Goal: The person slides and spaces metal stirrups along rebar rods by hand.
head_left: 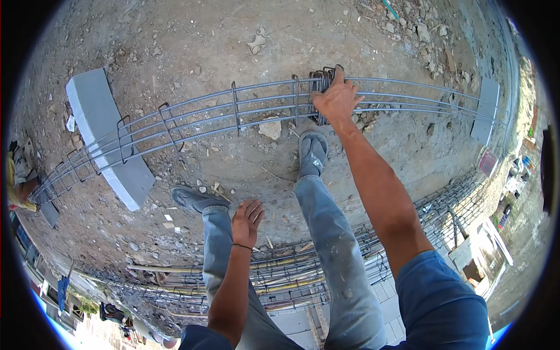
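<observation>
A long rebar cage (265, 87) runs across the ground in front of my feet, its steel bars bending in the wide view. My right hand (337, 100) is closed on a tight bunch of rebar stirrups (320, 87) threaded on the bars. To the left, single stirrups (235, 108) stand spaced along the cage. Beyond my right hand, the bars carry on bare. My left hand (247, 217) hangs near my left knee with its fingers stretched out, holding nothing.
Grey blocks prop the bars, one at the left (108, 140) and one at the right (486, 111). At the far left, a person (22, 186) is beside the cage's end. More rebar cages (280, 274) lie behind my legs. Stones and rubble (423, 38) litter the dirt.
</observation>
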A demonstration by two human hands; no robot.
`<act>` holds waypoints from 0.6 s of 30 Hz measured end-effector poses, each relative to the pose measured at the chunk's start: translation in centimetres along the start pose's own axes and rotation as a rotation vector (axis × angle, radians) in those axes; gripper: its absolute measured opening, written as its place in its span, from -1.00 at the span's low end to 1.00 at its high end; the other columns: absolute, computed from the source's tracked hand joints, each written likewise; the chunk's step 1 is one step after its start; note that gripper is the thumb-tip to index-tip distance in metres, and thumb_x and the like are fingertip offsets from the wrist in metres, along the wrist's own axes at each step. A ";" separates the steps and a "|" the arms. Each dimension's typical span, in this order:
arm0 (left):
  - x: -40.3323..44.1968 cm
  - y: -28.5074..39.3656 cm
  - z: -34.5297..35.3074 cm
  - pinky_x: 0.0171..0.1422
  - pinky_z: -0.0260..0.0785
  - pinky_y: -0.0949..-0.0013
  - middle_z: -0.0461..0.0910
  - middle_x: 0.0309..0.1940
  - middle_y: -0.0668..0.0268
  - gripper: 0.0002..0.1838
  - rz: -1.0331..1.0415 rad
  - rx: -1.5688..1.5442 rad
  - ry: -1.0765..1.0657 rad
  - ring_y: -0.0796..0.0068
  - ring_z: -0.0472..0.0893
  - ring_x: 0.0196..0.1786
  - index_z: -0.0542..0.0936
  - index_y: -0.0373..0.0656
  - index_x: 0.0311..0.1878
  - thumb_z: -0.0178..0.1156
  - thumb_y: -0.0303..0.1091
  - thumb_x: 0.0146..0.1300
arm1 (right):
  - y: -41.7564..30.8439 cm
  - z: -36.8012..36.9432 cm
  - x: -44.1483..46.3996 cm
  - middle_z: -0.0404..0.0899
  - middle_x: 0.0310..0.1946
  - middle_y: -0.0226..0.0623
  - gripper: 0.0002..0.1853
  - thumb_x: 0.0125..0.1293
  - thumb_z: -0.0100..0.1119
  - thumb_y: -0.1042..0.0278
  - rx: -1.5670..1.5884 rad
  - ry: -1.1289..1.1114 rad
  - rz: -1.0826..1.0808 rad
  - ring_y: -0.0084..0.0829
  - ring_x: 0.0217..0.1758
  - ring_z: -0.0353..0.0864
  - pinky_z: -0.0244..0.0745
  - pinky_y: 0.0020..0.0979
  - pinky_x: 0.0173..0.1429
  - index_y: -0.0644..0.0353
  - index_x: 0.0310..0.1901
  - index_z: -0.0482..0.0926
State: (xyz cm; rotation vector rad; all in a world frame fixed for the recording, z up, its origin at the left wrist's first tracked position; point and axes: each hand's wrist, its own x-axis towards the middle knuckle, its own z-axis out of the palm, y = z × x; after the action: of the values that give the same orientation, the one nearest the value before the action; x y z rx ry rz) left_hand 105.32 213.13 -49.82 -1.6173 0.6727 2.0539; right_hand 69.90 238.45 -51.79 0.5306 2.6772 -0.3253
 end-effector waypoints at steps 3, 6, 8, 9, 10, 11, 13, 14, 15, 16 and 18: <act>0.2 -0.7 -0.3 0.55 0.33 0.03 0.49 0.38 0.04 -0.41 0.004 0.003 -0.008 0.11 0.50 0.41 0.41 -0.22 0.42 0.09 0.01 0.54 | 4.7 -1.4 2.3 0.44 0.29 0.23 0.07 -0.02 0.49 0.12 -0.037 0.050 0.022 0.26 0.49 0.28 -0.23 0.59 0.53 0.14 0.56 0.20; 0.3 -1.6 -0.3 0.56 0.32 0.02 0.48 0.39 0.03 -0.37 -0.016 0.029 -0.011 0.09 0.49 0.42 0.39 -0.23 0.45 0.11 0.04 0.53 | 12.9 -1.9 6.4 0.45 0.32 0.19 0.03 -0.02 0.49 0.10 0.004 0.079 -0.045 0.24 0.47 0.32 -0.09 0.51 0.54 0.14 0.54 0.26; 0.5 -2.1 -0.3 0.56 0.32 0.02 0.48 0.40 0.03 -0.34 -0.025 0.053 -0.012 0.08 0.49 0.43 0.37 -0.24 0.46 0.13 0.06 0.52 | 15.8 -3.0 8.0 0.46 0.34 0.17 0.01 -0.03 0.49 0.09 0.066 0.095 -0.112 0.20 0.46 0.36 0.02 0.39 0.57 0.14 0.52 0.30; 0.6 -2.5 -0.3 0.56 0.32 0.01 0.47 0.40 0.02 -0.31 -0.027 0.078 -0.010 0.07 0.48 0.44 0.36 -0.25 0.47 0.15 0.07 0.50 | 17.1 -3.8 8.7 0.48 0.33 0.16 -0.01 -0.03 0.49 0.11 0.173 0.023 -0.153 0.14 0.43 0.41 0.12 0.18 0.57 0.17 0.50 0.33; 0.6 -2.8 -0.2 0.56 0.32 0.01 0.47 0.40 0.02 -0.31 -0.039 0.082 -0.015 0.07 0.48 0.44 0.36 -0.25 0.47 0.15 0.07 0.50 | 18.5 -4.5 9.1 0.51 0.32 0.16 -0.04 -0.02 0.50 0.13 0.281 -0.049 -0.192 0.07 0.40 0.47 0.23 -0.03 0.58 0.20 0.48 0.37; 0.6 -3.2 -0.2 0.56 0.32 0.01 0.47 0.41 0.02 -0.29 -0.038 0.109 -0.001 0.06 0.48 0.43 0.35 -0.26 0.48 0.17 0.08 0.49 | 18.8 -4.7 8.7 0.56 0.29 0.14 -0.11 0.03 0.50 0.32 0.424 -0.054 -0.237 -0.12 0.35 0.55 0.31 -0.37 0.51 0.25 0.46 0.38; 0.4 -4.2 -0.6 0.56 0.32 -0.02 0.47 0.41 0.02 -0.25 -0.019 0.157 0.003 0.03 0.48 0.43 0.35 -0.27 0.48 0.21 0.12 0.46 | 20.1 -4.5 9.3 0.58 0.28 0.08 -0.13 0.05 0.49 0.41 0.603 -0.127 -0.267 -0.18 0.35 0.56 0.32 -0.36 0.50 0.27 0.46 0.38; 0.2 -4.9 -0.9 0.56 0.32 -0.02 0.47 0.41 0.02 -0.25 -0.022 0.168 0.002 0.03 0.48 0.43 0.35 -0.27 0.48 0.21 0.12 0.46 | 20.7 -4.5 9.5 0.60 0.27 0.02 -0.15 0.08 0.48 0.50 0.785 -0.204 -0.308 -0.24 0.34 0.56 0.33 -0.34 0.49 0.28 0.46 0.38; 0.1 -5.5 -1.1 0.54 0.33 -0.01 0.47 0.40 0.02 -0.26 -0.029 0.215 0.030 0.03 0.49 0.42 0.36 -0.27 0.47 0.21 0.11 0.46 | 21.1 -4.8 9.7 0.58 0.30 -0.07 -0.23 0.13 0.45 0.58 0.722 -0.219 -0.314 -0.31 0.35 0.54 0.34 -0.34 0.48 0.28 0.43 0.43; -0.2 -6.2 -1.4 0.53 0.35 0.00 0.48 0.40 0.01 -0.27 -0.035 0.264 0.060 0.03 0.49 0.42 0.36 -0.26 0.47 0.21 0.10 0.46 | 21.4 -4.9 9.8 0.58 0.30 -0.07 -0.23 0.13 0.45 0.58 0.728 -0.215 -0.306 -0.31 0.35 0.54 0.34 -0.34 0.48 0.28 0.43 0.43; -0.8 -7.4 -2.2 0.49 0.37 0.02 0.50 0.37 0.02 -0.30 -0.065 0.308 0.110 0.05 0.51 0.40 0.38 -0.25 0.45 0.20 0.07 0.47 | 21.8 -4.5 9.9 0.58 0.32 -0.08 -0.28 0.16 0.44 0.58 0.883 -0.297 -0.287 -0.32 0.36 0.53 0.34 -0.36 0.47 0.27 0.41 0.46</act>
State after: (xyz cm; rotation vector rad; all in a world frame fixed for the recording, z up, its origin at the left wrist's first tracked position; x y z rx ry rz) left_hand 111.70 217.59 -50.25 -1.5570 0.9123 1.7266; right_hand 68.85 262.54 -55.10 0.2832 2.2022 -1.5595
